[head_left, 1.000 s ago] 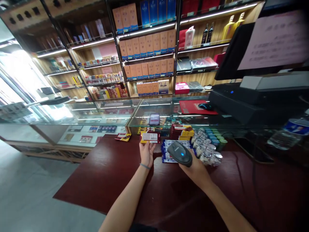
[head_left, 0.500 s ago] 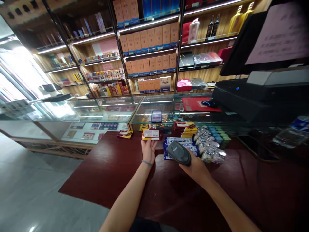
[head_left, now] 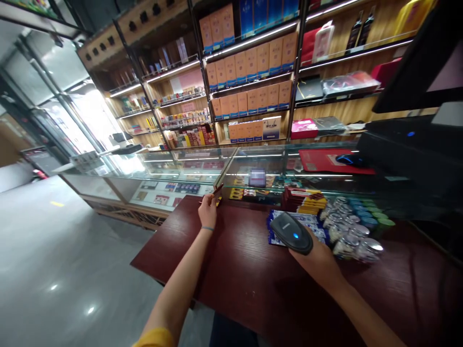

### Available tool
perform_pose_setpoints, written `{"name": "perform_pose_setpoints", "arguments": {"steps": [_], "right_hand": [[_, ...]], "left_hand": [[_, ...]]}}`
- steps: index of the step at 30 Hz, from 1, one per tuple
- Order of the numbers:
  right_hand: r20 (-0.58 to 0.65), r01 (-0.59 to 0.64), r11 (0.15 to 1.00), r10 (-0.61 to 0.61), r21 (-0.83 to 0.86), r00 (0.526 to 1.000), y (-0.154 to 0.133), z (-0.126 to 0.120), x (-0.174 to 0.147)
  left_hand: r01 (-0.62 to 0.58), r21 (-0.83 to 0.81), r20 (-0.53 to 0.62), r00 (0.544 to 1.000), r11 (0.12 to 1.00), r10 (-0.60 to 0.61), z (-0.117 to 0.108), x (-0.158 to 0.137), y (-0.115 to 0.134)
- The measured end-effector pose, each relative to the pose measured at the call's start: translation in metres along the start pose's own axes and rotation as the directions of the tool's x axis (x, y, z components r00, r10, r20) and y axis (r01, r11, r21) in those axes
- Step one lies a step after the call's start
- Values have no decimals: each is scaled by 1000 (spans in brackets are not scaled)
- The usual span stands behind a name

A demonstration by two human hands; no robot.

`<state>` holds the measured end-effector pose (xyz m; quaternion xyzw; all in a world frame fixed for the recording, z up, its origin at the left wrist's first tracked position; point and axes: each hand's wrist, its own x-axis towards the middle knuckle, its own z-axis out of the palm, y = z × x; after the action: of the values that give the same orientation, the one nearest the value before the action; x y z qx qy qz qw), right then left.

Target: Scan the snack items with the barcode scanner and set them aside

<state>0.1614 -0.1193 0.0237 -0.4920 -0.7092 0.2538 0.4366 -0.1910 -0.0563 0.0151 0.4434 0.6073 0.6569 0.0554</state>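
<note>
Head view: left hand [head_left: 207,208] pinching a flat snack packet [head_left: 218,190] edge-on at frame centre, near the desk [head_left: 231,284] far-left corner — likely light, crinkly, slippery; best held by its edges. Right hand [head_left: 318,260] closed around barcode scanner [head_left: 291,233] — rigid, beside jars [head_left: 352,238]. Open room lower centre.

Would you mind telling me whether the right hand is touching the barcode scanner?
Touching. The head view shows the right hand wrapped around the handle of the barcode scanner, holding it above the dark red table, with no gap between them.
</note>
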Motion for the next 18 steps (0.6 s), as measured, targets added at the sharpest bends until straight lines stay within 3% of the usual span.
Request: {"name": "perform_pose_setpoints", "arguments": {"steps": [3, 6, 9, 12, 18], "right_hand": [[-7, 24, 999, -25, -36, 1000, -1, 1, 1], [-7, 64, 996, -65, -55, 998, -1, 1, 0], [-2, 71, 995, -72, -63, 997, 2, 1, 0], [-1, 48, 997, -48, -58, 999, 8, 1, 0], [-36, 59, 995, -63, -85, 997, 16, 1, 1]], "left_hand": [[-143, 343, 151, 984, 929, 96, -33, 14, -18], [-332, 509, 365, 919, 794, 151, -50, 25, -30], [-455, 567, 491, 856, 687, 161, -51, 32, -40], [-487, 612, 529, 838, 623, 134, -45, 36, -48], [-523, 573, 604, 790, 631, 106, -32, 40, -59]]}}
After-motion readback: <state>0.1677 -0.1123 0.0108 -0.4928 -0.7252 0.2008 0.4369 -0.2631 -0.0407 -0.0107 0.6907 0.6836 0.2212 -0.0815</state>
